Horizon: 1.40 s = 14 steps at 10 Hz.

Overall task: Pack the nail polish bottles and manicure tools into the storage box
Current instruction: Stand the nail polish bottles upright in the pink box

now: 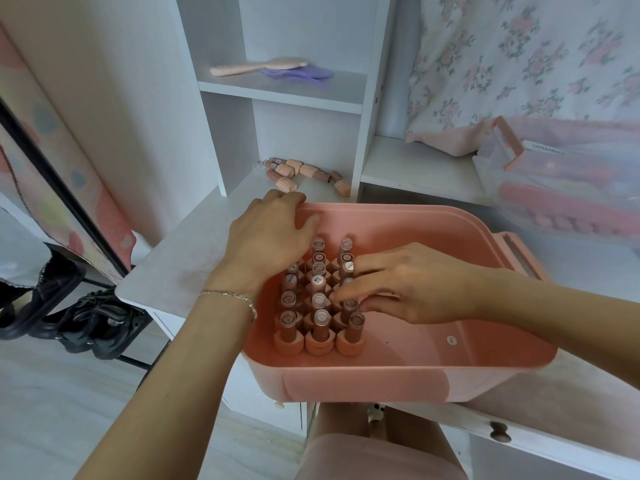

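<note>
bottles (318, 299) in box (450, 230); both hands (273, 233) (408, 289) rest on them, fingers relaxed.

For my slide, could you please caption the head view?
Both hands arrange upright nail polish bottles in the pink storage box.

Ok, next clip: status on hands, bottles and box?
Left hand flat on box rim, right hand among the upright bottles. Loose bottles remain on shelf. Nothing blocking.
</note>
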Each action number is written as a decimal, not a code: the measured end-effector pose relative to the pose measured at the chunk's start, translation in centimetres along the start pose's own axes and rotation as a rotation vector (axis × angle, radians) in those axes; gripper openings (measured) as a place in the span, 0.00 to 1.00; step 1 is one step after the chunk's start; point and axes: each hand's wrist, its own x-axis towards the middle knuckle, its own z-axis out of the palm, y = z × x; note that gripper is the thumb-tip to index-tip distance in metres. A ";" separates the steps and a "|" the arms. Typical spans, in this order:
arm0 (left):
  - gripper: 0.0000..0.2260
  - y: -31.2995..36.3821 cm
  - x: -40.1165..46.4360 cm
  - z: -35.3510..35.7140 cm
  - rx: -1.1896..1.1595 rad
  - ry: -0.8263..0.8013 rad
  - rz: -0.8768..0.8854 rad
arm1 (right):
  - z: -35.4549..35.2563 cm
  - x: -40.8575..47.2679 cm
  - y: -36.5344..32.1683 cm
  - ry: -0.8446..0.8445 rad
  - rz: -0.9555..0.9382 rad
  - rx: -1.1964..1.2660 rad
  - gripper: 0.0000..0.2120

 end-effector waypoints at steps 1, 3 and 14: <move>0.21 0.0 0.0 0.0 -0.004 0.002 0.000 | -0.3 -0.4 0.0 0.019 0.029 0.047 0.20; 0.21 0.0 0.0 -0.1 -0.002 0.005 0.002 | -0.1 -0.6 -0.9 -0.003 -0.035 0.035 0.11; 0.19 0.0 -0.3 0.0 -0.048 0.013 0.000 | -1.3 0.0 0.3 0.376 0.154 0.022 0.14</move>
